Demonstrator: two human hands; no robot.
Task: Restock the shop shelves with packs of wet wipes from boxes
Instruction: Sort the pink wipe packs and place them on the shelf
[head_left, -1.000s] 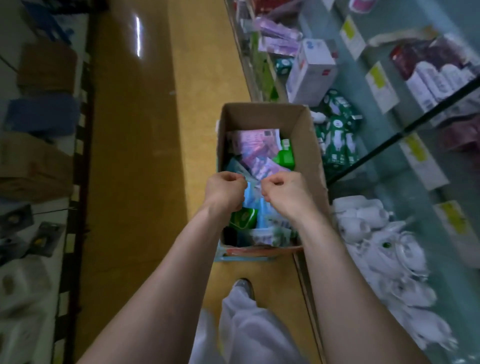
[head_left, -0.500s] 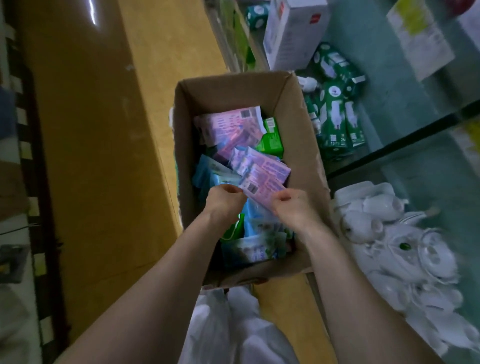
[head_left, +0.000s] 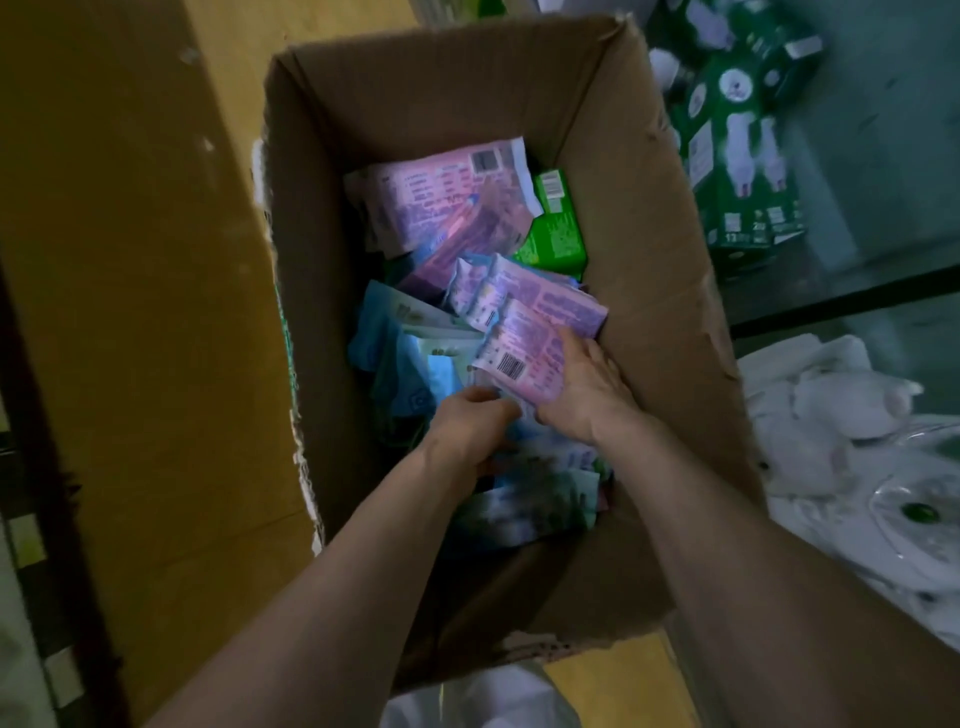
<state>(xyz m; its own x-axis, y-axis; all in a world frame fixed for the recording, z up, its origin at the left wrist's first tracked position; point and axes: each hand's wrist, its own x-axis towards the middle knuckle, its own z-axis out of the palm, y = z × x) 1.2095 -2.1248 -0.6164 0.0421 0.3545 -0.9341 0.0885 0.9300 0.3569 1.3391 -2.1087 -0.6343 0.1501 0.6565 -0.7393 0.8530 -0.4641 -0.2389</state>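
Your right hand (head_left: 582, 389) lies on the purple pack (head_left: 519, 358) in the middle of the box (head_left: 649, 171), fingers nearly straight along its edge by the box's right wall; the thumb is hidden. Your left hand (head_left: 467, 421) is curled at the pack's corner nearest you and seems to pinch it. The pack lies slantwise, barcode end toward the box's near wall. Blue packs (head_left: 410, 364) crowd the box's left side and more purple ones overlap its far end, so lift straight up.
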